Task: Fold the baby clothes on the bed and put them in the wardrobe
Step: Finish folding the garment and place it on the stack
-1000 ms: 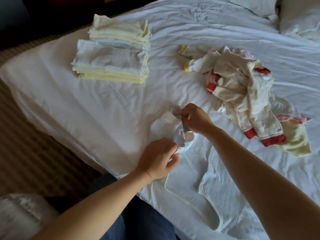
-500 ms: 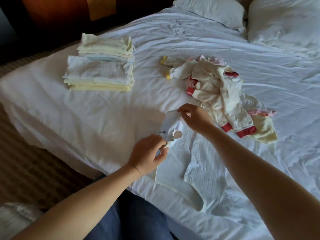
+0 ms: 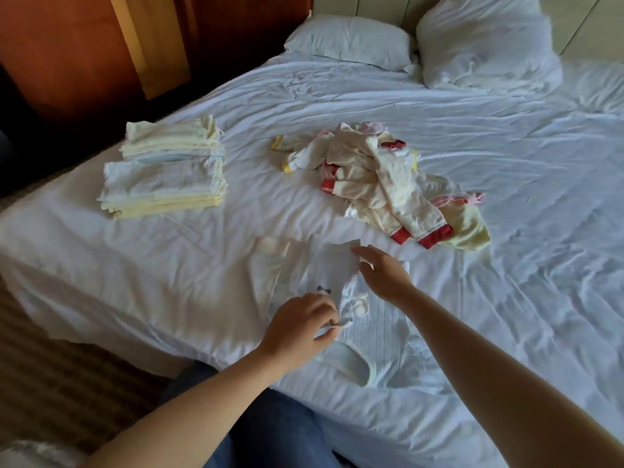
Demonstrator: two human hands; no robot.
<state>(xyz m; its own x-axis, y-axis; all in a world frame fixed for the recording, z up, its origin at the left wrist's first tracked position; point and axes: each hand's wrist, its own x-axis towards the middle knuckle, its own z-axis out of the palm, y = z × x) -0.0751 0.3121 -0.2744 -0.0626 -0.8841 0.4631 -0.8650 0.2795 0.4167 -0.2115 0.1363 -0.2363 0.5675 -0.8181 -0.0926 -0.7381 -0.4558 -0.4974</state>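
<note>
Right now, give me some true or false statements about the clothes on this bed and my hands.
1. The folded stack lies left of the loose pile. True.
2. The left hand rests on the stack. False: it pinches the white garment.
3. Two pillows lie at the head of the bed. True.
4. The pile holds only white clothes. False: it shows red, yellow and pink trim.
5. The right hand touches the garment. True.

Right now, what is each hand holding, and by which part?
Both hold the white baby garment. The left hand pinches a small tie near its middle; the right hand seems to pinch its far edge.
</note>
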